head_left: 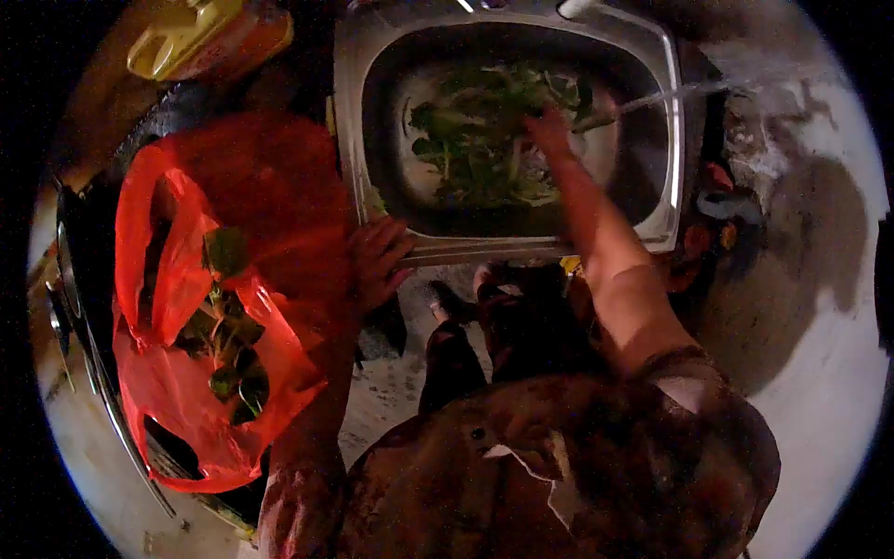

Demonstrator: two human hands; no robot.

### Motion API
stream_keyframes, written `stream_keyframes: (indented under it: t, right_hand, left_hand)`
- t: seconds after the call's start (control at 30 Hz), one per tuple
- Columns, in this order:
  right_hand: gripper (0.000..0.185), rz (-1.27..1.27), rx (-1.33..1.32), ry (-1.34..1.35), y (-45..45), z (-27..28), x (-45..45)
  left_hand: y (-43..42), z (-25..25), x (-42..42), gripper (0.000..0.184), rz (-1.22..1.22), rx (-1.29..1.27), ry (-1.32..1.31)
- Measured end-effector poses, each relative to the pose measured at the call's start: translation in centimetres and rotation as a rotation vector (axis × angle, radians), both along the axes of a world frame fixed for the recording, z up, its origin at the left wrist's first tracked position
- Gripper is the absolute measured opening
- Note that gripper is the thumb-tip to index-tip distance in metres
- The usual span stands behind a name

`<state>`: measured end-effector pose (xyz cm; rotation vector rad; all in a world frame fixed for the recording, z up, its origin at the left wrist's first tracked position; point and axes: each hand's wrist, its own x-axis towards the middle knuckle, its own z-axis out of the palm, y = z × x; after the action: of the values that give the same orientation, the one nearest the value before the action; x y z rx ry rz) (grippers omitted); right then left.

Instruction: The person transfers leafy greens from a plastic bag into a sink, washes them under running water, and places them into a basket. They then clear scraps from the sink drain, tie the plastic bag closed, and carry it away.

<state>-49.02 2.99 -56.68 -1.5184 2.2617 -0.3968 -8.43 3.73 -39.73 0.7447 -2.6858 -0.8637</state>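
Leafy greens (466, 140) lie loose in the water of a metal sink (352, 121). My right hand (551, 132) reaches over the front rim into the basin, at the right side of the greens. Motion smears its fingers, so whether they grip any stems is unclear. At the sink's front left corner rests my left hand (379, 253), fingers apart against the rim, holding nothing. Left of it sits a red plastic bag (158, 373), its top spread, with more leafy stems (223, 335) showing in the opening.
A yellowish plastic jug (200, 42) stands at the upper left, beyond the bag. Dark, long thin items (88, 335) lie along the left edge. A pale wall (792, 233) bounds the right side. Dim light hides much of the floor.
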Motion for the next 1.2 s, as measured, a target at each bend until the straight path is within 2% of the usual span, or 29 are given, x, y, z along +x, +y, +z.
stream_keyframes:
  t: [0.07, 0.13, 0.17, 0.23, 0.27, 0.3, 0.43, 0.53, 0.6, 0.63, 0.7, 0.77, 0.83, 1.0, 1.07, 1.1, 1.13, 1.17, 1.2]
  right_hand:
    - [0.048, -0.309, -0.185, 0.130, 1.7, -3.0, -5.5]
    - [0.048, -0.244, -0.341, 0.432, 1.2, -7.4, -8.4]
    - [0.050, -0.084, -0.409, 0.587, 0.0, -7.5, -8.5]
    - [0.057, -0.053, -0.374, 0.490, -3.8, -4.5, -4.5]
    - [0.061, -0.178, -0.259, 0.242, -6.9, -1.4, 1.1]
    - [0.063, -0.020, -0.117, 0.206, -8.2, 0.1, 4.4]
    - [0.060, 0.564, -0.098, 0.182, -6.0, 2.1, 11.4]
    - [0.056, 0.699, 0.025, 0.070, -1.7, -0.1, 9.9]
    - [0.054, 0.562, 0.267, -0.004, 1.7, 3.0, 8.2]
    - [0.052, 0.461, 0.466, -0.041, 1.9, 7.0, 7.3]
    - [0.053, 0.241, 0.548, -0.102, 4.5, 4.1, 1.3]
    - [0.065, 0.172, 0.118, -0.256, 6.1, 4.4, -3.1]
    - [0.078, -0.013, 0.054, -0.352, 8.3, -2.8, -11.7]
    - [0.067, -0.526, 0.252, -0.279, 5.3, -1.7, -5.1]
    - [0.063, -0.086, 0.430, 0.024, 4.9, -6.6, -5.5]
    - [0.062, 0.103, 0.396, 0.015, 4.7, -9.0, -5.1]
    - [0.061, 0.288, 0.351, 0.003, 3.9, -9.0, -3.6]
    - [0.060, 0.106, 0.155, -0.297, 3.8, -9.0, -1.6]
    - [0.059, -0.077, 0.053, -0.513, 3.1, -5.9, -0.6]
  left_hand:
    - [0.1, 0.5, -0.2, 0.052, 0.000, -0.022, 0.013]
    - [0.1, 0.3, 0.1, 0.052, 0.000, -0.007, 0.058]
    - [0.1, -0.1, 0.1, 0.052, 0.008, 0.021, 0.096]
    - [0.2, -0.4, 0.4, 0.052, 0.011, 0.039, 0.121]
    - [0.2, -0.2, 0.2, 0.052, 0.006, 0.034, 0.108]
    - [0.2, -0.2, 0.2, 0.052, -0.002, 0.027, 0.099]
    - [0.9, -1.3, 0.8, 0.051, -0.002, -0.011, 0.053]
    - [0.8, -1.6, 0.4, 0.051, 0.024, -0.013, 0.084]
    - [0.8, -1.4, 0.3, 0.050, 0.033, -0.014, 0.087]
    - [0.8, -1.4, 0.3, 0.050, 0.036, -0.014, 0.086]
    - [0.5, -1.5, 0.0, 0.050, 0.041, -0.015, 0.085]
    - [0.6, -1.6, 0.0, 0.050, 0.047, -0.018, 0.088]
    - [0.5, -1.6, -0.1, 0.050, 0.039, -0.018, 0.091]
    - [0.3, -2.2, -0.2, 0.050, 0.020, -0.009, 0.106]
    - [0.0, -2.3, -0.2, 0.050, 0.019, -0.013, 0.115]
    - [-0.1, -2.2, -0.3, 0.050, 0.018, -0.014, 0.107]
    - [-0.1, -2.1, -0.3, 0.050, 0.017, -0.015, 0.105]
    - [0.0, -2.0, -0.4, 0.050, 0.012, -0.014, 0.101]
    - [0.0, -1.8, -0.4, 0.050, 0.016, -0.011, 0.093]
